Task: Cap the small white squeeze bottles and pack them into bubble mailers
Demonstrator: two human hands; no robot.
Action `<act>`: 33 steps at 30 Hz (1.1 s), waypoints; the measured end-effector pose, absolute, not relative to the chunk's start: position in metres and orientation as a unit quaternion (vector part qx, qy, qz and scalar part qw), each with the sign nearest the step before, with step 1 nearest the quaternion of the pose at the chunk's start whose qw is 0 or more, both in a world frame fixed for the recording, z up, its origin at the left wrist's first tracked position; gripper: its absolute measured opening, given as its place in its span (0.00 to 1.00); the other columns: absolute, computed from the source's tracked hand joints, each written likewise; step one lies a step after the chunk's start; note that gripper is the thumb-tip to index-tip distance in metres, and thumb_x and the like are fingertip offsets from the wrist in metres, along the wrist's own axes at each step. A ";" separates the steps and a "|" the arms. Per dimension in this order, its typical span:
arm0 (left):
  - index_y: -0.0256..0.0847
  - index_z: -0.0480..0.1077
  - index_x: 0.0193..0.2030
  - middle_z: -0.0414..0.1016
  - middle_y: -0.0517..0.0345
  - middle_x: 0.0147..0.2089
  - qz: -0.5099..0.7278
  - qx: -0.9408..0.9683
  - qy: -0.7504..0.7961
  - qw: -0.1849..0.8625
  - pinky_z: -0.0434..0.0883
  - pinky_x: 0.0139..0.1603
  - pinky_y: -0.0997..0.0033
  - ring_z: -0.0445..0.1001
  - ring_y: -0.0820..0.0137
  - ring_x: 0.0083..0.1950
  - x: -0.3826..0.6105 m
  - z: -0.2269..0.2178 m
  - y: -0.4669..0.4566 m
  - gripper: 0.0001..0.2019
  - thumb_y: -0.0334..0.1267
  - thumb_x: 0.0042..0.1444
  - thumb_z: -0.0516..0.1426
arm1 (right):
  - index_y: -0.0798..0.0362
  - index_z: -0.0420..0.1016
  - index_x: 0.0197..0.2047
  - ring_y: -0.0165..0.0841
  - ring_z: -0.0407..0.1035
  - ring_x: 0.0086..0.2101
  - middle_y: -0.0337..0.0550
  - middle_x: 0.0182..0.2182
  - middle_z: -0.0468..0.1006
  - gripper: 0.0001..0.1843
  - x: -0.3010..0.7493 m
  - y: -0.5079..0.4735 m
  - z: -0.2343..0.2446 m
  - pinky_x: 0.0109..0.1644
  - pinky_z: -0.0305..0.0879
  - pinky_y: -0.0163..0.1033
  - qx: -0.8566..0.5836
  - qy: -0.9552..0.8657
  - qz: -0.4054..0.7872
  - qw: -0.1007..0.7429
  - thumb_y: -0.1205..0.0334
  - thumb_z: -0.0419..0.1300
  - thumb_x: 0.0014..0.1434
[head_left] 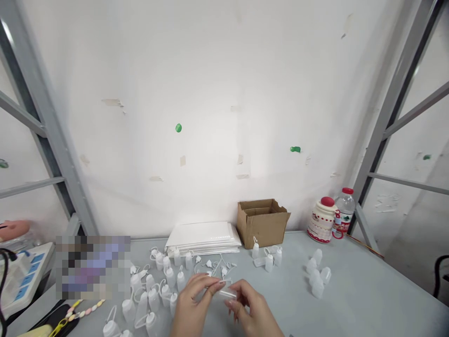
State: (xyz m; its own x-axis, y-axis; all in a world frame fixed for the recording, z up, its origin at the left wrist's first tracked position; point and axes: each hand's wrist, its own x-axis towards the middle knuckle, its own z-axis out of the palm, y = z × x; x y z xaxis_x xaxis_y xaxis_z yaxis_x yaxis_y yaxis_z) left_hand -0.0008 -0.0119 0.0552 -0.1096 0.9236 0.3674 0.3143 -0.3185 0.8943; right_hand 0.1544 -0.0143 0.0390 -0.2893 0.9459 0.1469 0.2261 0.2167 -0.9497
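In the head view, a small translucent plastic piece (227, 294) lies between my two hands, low in the middle; its exact shape is partly covered by fingers. My left hand (196, 299) is closed, pinching its left end between thumb and fingers. From the other side, my right hand (253, 306) has curled its fingers and thumb around the right end. Left of my hands stand many small translucent squeeze bottles (153, 298) with looped caps. Several loose white caps with loops (223, 270) lie just beyond my fingers.
Behind are a stack of white sheets (203, 238) and an open cardboard box (263, 227), with several capped bottles (269, 263) before it. Uncapped bottles (317, 285) lie at right. A decorated jar (321, 220) and a water bottle (345, 210) stand back right. A beaded strap (84, 312) lies left.
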 end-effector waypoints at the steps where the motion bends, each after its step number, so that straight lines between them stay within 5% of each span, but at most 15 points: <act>1: 0.48 0.77 0.25 0.79 0.58 0.29 0.537 0.594 0.526 0.287 0.69 0.45 0.67 0.74 0.63 0.39 -0.001 0.054 -0.012 0.07 0.44 0.45 0.59 | 0.54 0.65 0.33 0.31 0.63 0.26 0.36 0.22 0.67 0.07 0.155 -0.016 0.040 0.33 0.60 0.36 -0.445 -0.685 0.424 0.391 0.59 0.54 0.54; 6: 0.43 0.75 0.25 0.78 0.57 0.25 0.511 0.551 0.538 0.381 0.71 0.37 0.68 0.76 0.64 0.32 -0.004 0.054 -0.006 0.12 0.49 0.45 0.58 | 0.54 0.67 0.35 0.32 0.65 0.30 0.40 0.27 0.71 0.06 0.155 -0.019 0.039 0.36 0.60 0.36 -0.460 -0.706 0.395 0.366 0.65 0.54 0.51; 11: 0.41 0.76 0.28 0.81 0.53 0.33 0.552 0.476 0.469 0.498 0.72 0.40 0.67 0.77 0.60 0.38 -0.006 0.056 0.003 0.15 0.49 0.38 0.62 | 0.53 0.63 0.31 0.28 0.61 0.22 0.35 0.21 0.65 0.16 0.153 -0.011 0.033 0.27 0.60 0.33 -0.424 -0.621 0.509 0.419 0.47 0.53 0.54; 15: 0.40 0.76 0.28 0.81 0.51 0.33 0.555 0.438 0.449 0.547 0.71 0.45 0.63 0.77 0.57 0.42 -0.005 0.055 0.006 0.15 0.46 0.33 0.65 | 0.54 0.65 0.30 0.29 0.62 0.24 0.37 0.22 0.68 0.21 0.152 -0.012 0.033 0.30 0.60 0.34 -0.434 -0.620 0.475 0.449 0.42 0.55 0.52; 24: 0.39 0.77 0.29 0.82 0.50 0.31 0.560 0.398 0.461 0.561 0.71 0.47 0.60 0.77 0.57 0.40 0.000 0.053 0.002 0.17 0.44 0.30 0.67 | 0.52 0.60 0.22 0.23 0.57 0.10 0.34 0.12 0.68 0.32 0.148 -0.004 0.032 0.15 0.50 0.30 -0.412 -0.486 0.653 0.409 0.29 0.55 0.36; 33: 0.38 0.75 0.39 0.80 0.45 0.40 0.585 0.350 0.429 0.593 0.67 0.53 0.54 0.75 0.55 0.46 0.005 0.060 -0.005 0.25 0.46 0.31 0.67 | 0.54 0.62 0.16 0.22 0.57 0.08 0.35 0.08 0.67 0.32 0.147 -0.004 0.042 0.12 0.48 0.28 -0.439 -0.446 0.665 0.408 0.30 0.54 0.38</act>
State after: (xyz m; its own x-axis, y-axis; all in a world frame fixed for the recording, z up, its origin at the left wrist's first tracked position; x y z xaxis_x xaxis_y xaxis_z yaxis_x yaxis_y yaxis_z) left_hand 0.0050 -0.0047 0.0604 -0.0524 0.9937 -0.0990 -0.3941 0.0705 0.9163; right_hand 0.1470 -0.0040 0.0418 -0.2813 0.9340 -0.2202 -0.1506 -0.2696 -0.9511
